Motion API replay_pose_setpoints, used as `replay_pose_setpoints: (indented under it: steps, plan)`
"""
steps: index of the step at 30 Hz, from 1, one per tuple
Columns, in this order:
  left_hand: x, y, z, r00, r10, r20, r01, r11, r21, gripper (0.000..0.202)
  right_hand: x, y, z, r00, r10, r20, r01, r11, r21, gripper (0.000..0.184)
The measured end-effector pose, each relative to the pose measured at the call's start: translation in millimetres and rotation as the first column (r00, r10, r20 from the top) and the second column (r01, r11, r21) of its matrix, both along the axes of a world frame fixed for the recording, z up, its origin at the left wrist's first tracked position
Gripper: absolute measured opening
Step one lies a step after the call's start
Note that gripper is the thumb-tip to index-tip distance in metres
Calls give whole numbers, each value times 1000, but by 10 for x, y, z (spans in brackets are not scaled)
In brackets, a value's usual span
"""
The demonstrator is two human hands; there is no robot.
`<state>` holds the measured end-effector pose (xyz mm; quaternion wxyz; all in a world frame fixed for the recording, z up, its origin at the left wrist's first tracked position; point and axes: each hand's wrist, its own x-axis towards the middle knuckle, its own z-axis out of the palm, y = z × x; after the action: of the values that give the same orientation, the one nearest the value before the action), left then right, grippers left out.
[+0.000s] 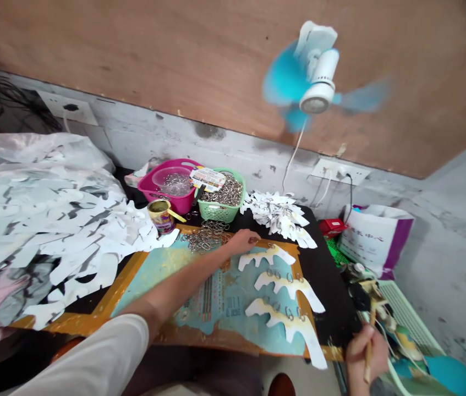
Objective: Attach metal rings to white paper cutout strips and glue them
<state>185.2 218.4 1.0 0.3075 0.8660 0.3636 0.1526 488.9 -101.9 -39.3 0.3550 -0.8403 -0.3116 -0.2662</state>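
My left hand (243, 241) reaches across the teal board (224, 297) and rests, fingers curled, at the left tip of the topmost white paper cutout (266, 257). Two more white cutouts (288, 286) with metal rings on them lie below it. A loose pile of metal rings (206, 236) sits just left of the hand. My right hand (365, 352) is at the board's lower right corner, closed round a thin wooden stick (368, 352).
A pink basket (170, 190) and a green basket (221, 201) of rings stand at the back with a small tin (160, 214). A big heap of white cutouts (51, 220) fills the left. A running blue fan (315, 82) hangs above. Bags and clutter (375, 236) lie right.
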Motion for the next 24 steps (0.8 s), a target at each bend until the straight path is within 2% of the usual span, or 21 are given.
replay_pose_setpoints:
  steps: [5, 12, 21, 24]
  plan:
    - [175, -63, 30, 999, -8, -39, 5, 997, -77, 27, 43, -8, -59, 1000, -11, 6, 11, 999, -31, 59]
    - [206, -93, 68, 990, -9, -143, -12, 989, -148, 29, 104, -29, -137, 1000, -13, -17, 13, 999, -44, 54]
    - [237, -136, 83, 992, 45, -122, -56, 994, -93, 30, 63, -21, -94, 999, -33, -25, 32, 999, -39, 53]
    - [192, -140, 91, 988, 101, -113, -107, 993, -46, 29, 77, -46, -102, 999, -25, -35, 23, 998, -60, 52]
